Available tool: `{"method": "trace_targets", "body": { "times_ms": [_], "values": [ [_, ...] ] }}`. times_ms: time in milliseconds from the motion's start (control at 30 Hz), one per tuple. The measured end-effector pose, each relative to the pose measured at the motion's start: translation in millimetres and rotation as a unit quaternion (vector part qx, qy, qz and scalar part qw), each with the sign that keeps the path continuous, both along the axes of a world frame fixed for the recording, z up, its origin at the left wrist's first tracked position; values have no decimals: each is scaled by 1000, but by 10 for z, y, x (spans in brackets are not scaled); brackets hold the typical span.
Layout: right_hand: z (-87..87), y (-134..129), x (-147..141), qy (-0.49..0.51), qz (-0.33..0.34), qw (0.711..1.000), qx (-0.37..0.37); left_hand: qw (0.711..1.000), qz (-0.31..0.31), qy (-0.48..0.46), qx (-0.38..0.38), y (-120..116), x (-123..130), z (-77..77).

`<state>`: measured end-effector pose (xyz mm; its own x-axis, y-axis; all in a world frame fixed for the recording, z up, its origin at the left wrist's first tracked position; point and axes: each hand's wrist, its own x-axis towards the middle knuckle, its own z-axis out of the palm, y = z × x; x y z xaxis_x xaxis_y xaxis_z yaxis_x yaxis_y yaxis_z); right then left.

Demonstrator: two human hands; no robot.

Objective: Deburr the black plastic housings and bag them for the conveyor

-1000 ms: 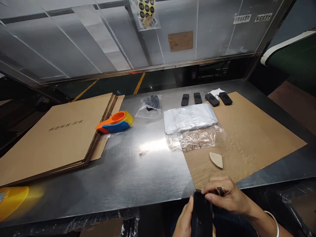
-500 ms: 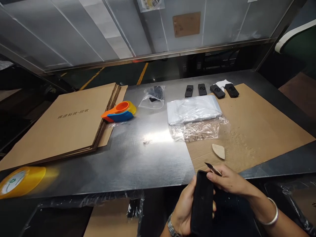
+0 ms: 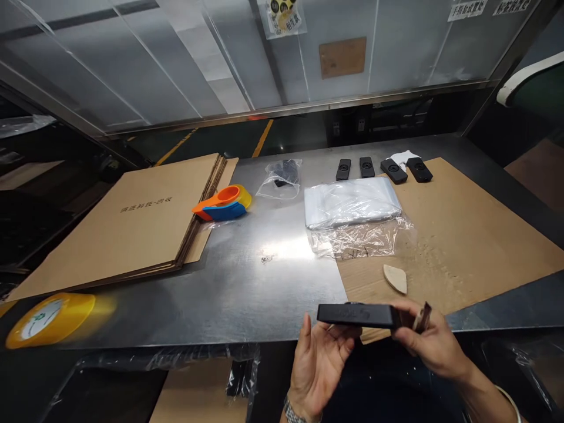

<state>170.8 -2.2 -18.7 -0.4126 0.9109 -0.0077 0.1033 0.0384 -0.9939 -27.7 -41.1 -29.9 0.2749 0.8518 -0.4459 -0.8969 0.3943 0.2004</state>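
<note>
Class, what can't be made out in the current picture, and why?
All in the head view:
Black case: marking blurred, far side turned away.
Slim item in the right hand: partly behind fingers.
Dark contents of the clear bag: veiled by crumpled plastic.
Sticker pouch: cut off by the top edge.

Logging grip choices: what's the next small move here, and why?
Probably close the left hand around the black part: that palm is open beneath it, while the right hand grips one end and also holds a small tool.

Green floor [image 3: 229, 141] with yellow lines [image 3: 263, 138] beyond.
</note>
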Motion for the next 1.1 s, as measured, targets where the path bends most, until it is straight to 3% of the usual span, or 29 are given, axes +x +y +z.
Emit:
{"method": "trace_targets", "body": {
  "times_ms": [100, 167, 233, 367, 433, 567, 800, 1100],
  "values": [
    [-15, -82, -44, -35, 37, 986, 161, 993, 101, 56, 15, -27, 69, 14],
    [-56, -118, -63, -44, 79, 976, 200, 981, 139, 134, 12, -53, 114, 16],
    [-89, -139, -62, -58, 88, 979, 177, 963, 157, 217, 15, -74, 134, 15],
    [-14, -157, -73, -164, 35, 982, 84, 934, 148, 322, 36, -97, 124, -12],
    [81, -165, -117, -217, 25, 971, 95, 928, 138, 343, 40, -109, 121, -44],
    [213, -191, -232, -271, 66, 949, 146, 920, 124, 370, 46, -133, 131, -93],
    [147, -219, -313, -318, 68, 921, 216, 905, 142, 401, 22, -145, 180, -83],
    [155, -200, -295, -329, 73, 916, 219, 904, 138, 404, 17, -135, 214, -88]
  ]
}}
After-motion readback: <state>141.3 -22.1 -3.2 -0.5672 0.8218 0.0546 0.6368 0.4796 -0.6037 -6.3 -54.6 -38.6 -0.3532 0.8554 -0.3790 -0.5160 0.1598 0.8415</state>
